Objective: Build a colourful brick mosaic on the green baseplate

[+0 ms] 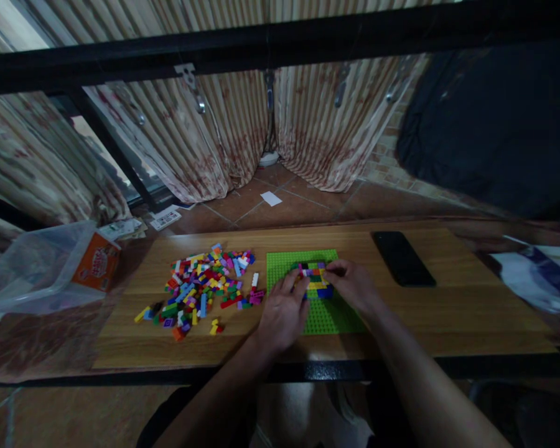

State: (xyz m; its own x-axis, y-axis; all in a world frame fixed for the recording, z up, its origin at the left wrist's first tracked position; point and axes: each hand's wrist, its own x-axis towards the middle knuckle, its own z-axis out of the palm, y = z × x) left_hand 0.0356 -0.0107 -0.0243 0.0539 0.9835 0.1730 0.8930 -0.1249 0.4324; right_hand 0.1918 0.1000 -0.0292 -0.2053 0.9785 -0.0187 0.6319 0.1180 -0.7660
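Observation:
A green studded baseplate lies on the wooden table in front of me. On it stands a low build of toy bricks in yellow, blue, purple, green and other colours. My left hand comes over the plate's left side, its bent fingers closed against the left part of the build and covering some of it. At the build's right edge, my right hand is closed in a pinch on a small toy brick, mostly hidden by the fingertips. Left of the plate is a loose pile of mixed toy bricks.
The wooden tabletop has a black phone lying right of the plate. A clear plastic box with an orange label stands beyond the table's left end. Plastic packaging lies at the far right. Striped curtains hang behind.

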